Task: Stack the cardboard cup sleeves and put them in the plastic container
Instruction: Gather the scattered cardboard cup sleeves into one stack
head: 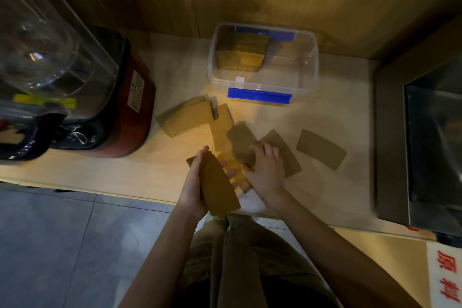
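Down at the near edge of the worktop (325,112), the left hand (193,187) grips a stack (217,187) of flat cardboard sleeves, thumb on the left side and fingers (230,174) wrapped under and showing past its right edge. The stack is tilted, its near end out over the worktop's edge. Just beside it, the right hand (266,170) lies palm down on loose sleeves (240,142) on the worktop, its fingers curled and pressing on them; whether they actually pinch one I cannot tell.

More sleeves lie scattered: an overlapping bunch (187,117) to the left near the blender, and a single sleeve (321,149) lying apart to the right. Others fan out under and around the right hand.

Behind them stands the clear container (310,57), open, with blue clips on its near and far sides. A pile (241,54) of sleeves already sits in its left part; the right part shows bare plastic.

At the left stands a blender (75,82) with a red base and clear jar. A metal box (425,132) stands at the right edge.
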`<state>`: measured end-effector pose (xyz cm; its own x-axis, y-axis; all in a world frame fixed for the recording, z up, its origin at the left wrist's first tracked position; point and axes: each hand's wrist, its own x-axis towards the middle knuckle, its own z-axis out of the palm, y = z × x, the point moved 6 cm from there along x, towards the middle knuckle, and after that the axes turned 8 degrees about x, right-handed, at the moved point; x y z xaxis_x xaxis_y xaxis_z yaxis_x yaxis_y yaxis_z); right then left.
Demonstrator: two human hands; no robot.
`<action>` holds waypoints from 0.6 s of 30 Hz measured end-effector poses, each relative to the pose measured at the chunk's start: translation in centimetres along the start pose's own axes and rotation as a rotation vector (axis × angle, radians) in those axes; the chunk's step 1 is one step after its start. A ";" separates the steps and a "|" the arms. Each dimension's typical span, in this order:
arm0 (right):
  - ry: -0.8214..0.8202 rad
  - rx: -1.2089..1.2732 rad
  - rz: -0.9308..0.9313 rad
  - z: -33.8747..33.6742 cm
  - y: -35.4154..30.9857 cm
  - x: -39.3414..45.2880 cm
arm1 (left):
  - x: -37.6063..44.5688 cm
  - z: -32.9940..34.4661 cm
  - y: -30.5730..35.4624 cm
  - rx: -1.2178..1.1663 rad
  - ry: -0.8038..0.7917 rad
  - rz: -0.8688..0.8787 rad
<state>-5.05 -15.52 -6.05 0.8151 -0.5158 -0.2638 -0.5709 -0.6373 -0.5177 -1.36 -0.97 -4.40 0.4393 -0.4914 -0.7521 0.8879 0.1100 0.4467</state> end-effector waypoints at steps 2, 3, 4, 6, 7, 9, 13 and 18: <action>0.069 0.161 0.017 -1.2 -0.2 -0.4 | 0.2 -0.3 0.0 -0.024 -0.004 -0.007; 0.101 0.262 0.033 -1.8 -0.3 -0.7 | 0.3 -0.3 -0.1 -0.036 0.005 -0.014; 0.125 0.372 0.049 -2.5 -0.7 -1.1 | 0.4 -0.4 0.0 -0.043 0.012 -0.018; 0.123 0.585 0.071 -3.5 -1.8 -2.1 | 0.6 -0.3 0.1 -0.046 0.012 -0.002; 0.095 0.665 0.069 -3.8 -2.4 -2.8 | 0.7 -0.2 0.2 -0.030 0.009 0.013; -0.003 0.740 0.054 -3.9 -3.7 -4.0 | 0.7 0.1 0.5 0.030 -0.003 0.044; -0.123 0.667 -0.021 -3.2 -4.9 -5.8 | 1.0 1.0 0.7 0.015 -0.066 0.070; -0.076 0.555 -0.140 -2.4 -4.8 -6.5 | 1.4 1.9 0.3 -0.113 -0.178 0.061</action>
<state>-7.84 -10.42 0.09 0.8956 -0.3927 -0.2091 -0.3364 -0.2900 -0.8960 -0.71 -3.24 -4.40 0.4703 -0.6244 -0.6236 0.8746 0.2357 0.4236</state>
